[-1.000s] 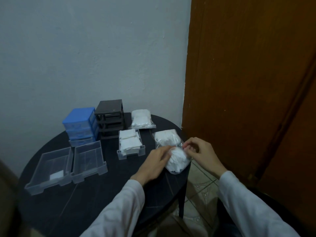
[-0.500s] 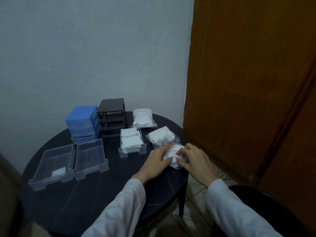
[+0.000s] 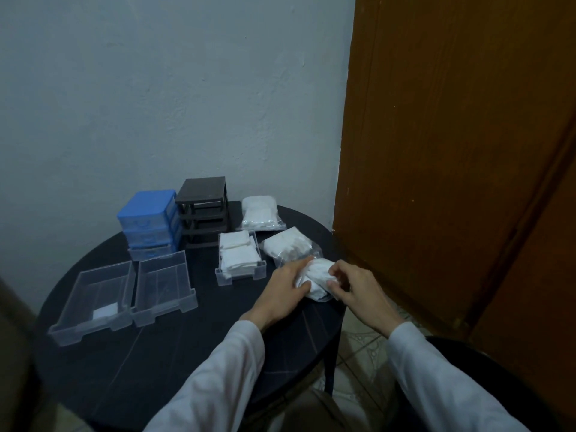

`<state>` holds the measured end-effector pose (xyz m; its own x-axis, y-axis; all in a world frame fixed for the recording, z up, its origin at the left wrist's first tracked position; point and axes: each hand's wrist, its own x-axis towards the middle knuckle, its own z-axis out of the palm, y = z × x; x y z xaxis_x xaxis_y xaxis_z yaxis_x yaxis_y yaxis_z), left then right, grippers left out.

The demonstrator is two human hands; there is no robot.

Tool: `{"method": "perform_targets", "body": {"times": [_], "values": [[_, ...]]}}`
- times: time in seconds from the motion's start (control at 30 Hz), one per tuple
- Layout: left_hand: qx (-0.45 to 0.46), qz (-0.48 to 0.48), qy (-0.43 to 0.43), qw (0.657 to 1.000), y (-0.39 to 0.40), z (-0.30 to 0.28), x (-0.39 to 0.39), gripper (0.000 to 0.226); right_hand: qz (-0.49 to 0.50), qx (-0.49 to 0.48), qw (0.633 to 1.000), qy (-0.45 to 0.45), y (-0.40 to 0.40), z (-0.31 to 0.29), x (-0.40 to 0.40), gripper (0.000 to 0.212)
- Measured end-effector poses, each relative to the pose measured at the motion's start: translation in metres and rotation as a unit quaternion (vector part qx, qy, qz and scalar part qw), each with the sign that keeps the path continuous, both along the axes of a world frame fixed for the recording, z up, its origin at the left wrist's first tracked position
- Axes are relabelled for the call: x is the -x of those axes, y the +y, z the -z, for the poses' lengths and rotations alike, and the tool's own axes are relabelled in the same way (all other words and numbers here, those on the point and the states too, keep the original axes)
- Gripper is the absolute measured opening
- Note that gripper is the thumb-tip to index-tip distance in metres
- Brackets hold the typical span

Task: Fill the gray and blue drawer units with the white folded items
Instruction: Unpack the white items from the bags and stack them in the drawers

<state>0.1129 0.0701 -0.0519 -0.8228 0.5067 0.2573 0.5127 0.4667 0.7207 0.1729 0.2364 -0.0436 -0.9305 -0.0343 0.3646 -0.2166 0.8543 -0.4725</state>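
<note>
At the near edge of the round black table (image 3: 174, 363) we see two arms in pale sleeves reaching forward, both hands meeting on a clear plastic packet of white folded items (image 3: 318, 277) that lies near the table's right rim. The left hand (image 3: 282, 289) lies on the packet's left side, fingers fairly straight, thumb along its near edge. The right hand (image 3: 355, 289) has its fingers curled and pinches the packet's right end. Whether the packet is lifted or resting on the table we cannot tell.

To the left, nearer us, two clear empty-looking drawers sit side by side and touching: the left drawer (image 3: 78, 325) holds one small white folded piece (image 3: 105, 312) at its front right corner; the right drawer (image 3: 187, 300) shows nothing we can make out inside.

Just beyond the hands, a smaller clear drawer (image 3: 241, 275) is packed with white folded items (image 3: 238, 252). To its right, touching the held packet, lies a second bagged bundle (image 3: 286, 246), and farther back a third (image 3: 260, 212).

At the far side by the wall stand the blue drawer unit (image 3: 146, 216), its lowest drawer sticking out a little, and just right of it the gray drawer unit (image 3: 202, 210), whose slots look open. A brown wooden door (image 3: 452, 151) rises at right.
</note>
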Motion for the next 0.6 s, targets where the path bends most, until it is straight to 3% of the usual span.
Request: {"method": "perform_targets", "body": {"times": [0.1,0.23,0.6], "values": [[-0.002,-0.001,-0.001,1.0,0.0,0.001,0.0,0.055,-0.006,-0.009,1.0,0.008,-0.001,0.002,0.003,0.016],[0.004,-0.001,-0.001,1.0,0.001,-0.002,0.001,0.055,-0.003,0.005,1.0,0.019,-0.001,-0.004,0.001,0.007],[-0.012,-0.006,0.016,1.0,-0.005,-0.009,-0.006,0.054,0.002,0.24,0.97,-0.022,0.003,-0.029,-0.006,0.009]]}}
